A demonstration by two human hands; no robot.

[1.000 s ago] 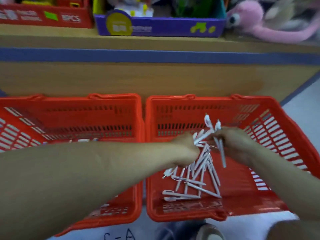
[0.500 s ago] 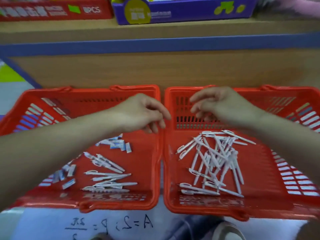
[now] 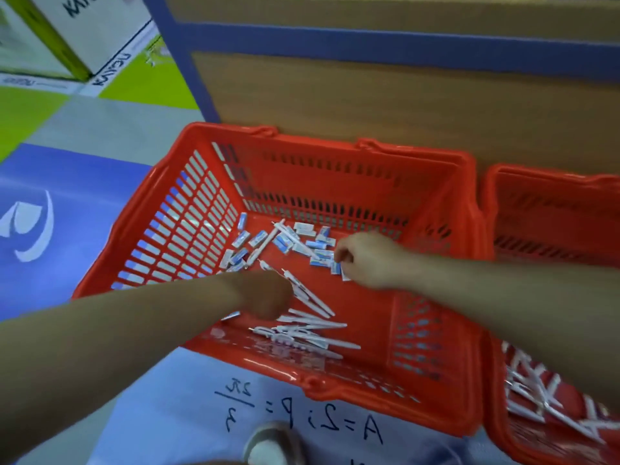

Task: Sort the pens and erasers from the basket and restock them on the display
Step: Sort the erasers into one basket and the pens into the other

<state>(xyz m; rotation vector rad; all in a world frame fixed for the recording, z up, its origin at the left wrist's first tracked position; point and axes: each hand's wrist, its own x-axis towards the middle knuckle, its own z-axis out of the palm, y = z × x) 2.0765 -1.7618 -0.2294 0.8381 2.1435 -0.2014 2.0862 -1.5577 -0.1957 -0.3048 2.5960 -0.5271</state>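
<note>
A red basket [image 3: 161, 176] on the floor holds several white pens [image 3: 312, 332] near its front and several blue-and-white erasers [image 3: 307, 229] toward its back. My left hand [image 3: 268, 297] reaches down onto the pens, with its fingers hidden under the hand. My right hand [image 3: 367, 260] is curled over the right end of the eraser cluster, and an eraser [image 3: 337, 268] shows at its fingertips. A second red basket [image 3: 553, 174] to the right holds only white pens [image 3: 536, 401].
Both baskets stand against the wooden base of a display unit [image 3: 369, 102] with a blue trim strip. A cardboard box [image 3: 84, 28] sits at the far left on the coloured floor. My shoe [image 3: 271, 444] is just in front of the left basket.
My view has swung left and down onto the left basket. Both hands moved from above the basket rims down into the left basket, left onto the pens, right onto the erasers.
</note>
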